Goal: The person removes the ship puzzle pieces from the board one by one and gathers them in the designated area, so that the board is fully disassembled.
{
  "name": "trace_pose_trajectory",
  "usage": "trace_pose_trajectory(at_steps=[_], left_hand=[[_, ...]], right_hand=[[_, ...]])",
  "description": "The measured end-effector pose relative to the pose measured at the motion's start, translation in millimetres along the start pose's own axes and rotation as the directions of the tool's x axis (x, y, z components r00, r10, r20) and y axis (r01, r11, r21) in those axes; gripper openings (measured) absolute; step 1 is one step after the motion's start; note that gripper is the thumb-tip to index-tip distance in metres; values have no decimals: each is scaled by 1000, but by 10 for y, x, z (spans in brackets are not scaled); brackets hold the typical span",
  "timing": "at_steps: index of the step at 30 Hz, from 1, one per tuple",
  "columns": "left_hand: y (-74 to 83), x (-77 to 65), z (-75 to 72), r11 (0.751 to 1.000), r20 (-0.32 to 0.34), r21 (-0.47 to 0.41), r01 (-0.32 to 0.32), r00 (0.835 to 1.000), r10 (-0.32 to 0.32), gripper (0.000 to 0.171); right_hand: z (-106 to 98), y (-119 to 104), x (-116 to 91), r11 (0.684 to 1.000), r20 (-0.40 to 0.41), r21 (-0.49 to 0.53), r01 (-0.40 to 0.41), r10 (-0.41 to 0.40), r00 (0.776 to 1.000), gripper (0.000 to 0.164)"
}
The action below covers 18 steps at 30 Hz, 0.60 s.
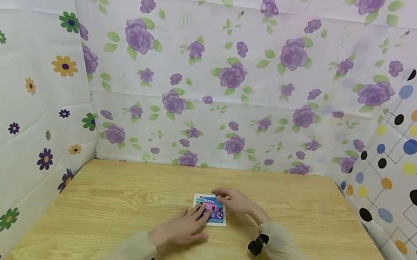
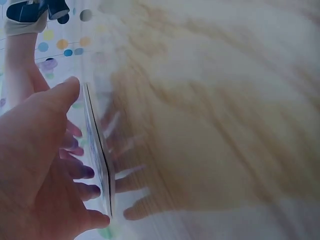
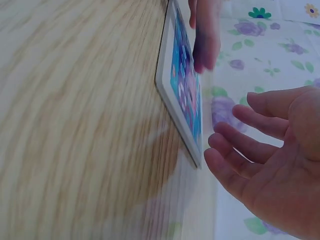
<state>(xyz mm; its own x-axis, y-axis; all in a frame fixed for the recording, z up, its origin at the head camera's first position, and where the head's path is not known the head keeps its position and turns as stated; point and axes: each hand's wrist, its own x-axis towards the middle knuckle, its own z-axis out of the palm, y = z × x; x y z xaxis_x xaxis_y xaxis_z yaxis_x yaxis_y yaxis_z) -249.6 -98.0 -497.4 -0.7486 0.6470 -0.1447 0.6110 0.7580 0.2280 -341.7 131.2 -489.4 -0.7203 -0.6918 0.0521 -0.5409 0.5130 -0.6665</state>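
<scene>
We see a rectangular, perhaps cardboard, blue-pink panel (image 1: pixel 216 216); left hand (image 1: pixel 182 228) at eight o'clock, right hand (image 1: pixel 237 201) at two, grips loose.

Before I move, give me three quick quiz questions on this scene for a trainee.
1. In the head view, which hand overlaps the middle of the board?
2. True or false: the board is bordered in black.
3. In the head view, the right hand is nearest which part of the board?
A) near edge
B) far right corner
C) left edge

Key
1. The left hand.
2. False; it is bordered in white.
3. B
</scene>
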Motion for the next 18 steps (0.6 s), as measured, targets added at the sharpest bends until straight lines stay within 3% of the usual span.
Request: trace_pose_trajectory(at_steps=[5,18], left_hand=[[44,75,32,1000,-23,26,2,1000,-1,73],[76,134,66,1000,32,10,24,999,-24,75]], right_hand=[[51,-44,76,1000,26,-22,14,-13,1000,35],[137,-114,318,997,55,-64,-45,49,997,34]])
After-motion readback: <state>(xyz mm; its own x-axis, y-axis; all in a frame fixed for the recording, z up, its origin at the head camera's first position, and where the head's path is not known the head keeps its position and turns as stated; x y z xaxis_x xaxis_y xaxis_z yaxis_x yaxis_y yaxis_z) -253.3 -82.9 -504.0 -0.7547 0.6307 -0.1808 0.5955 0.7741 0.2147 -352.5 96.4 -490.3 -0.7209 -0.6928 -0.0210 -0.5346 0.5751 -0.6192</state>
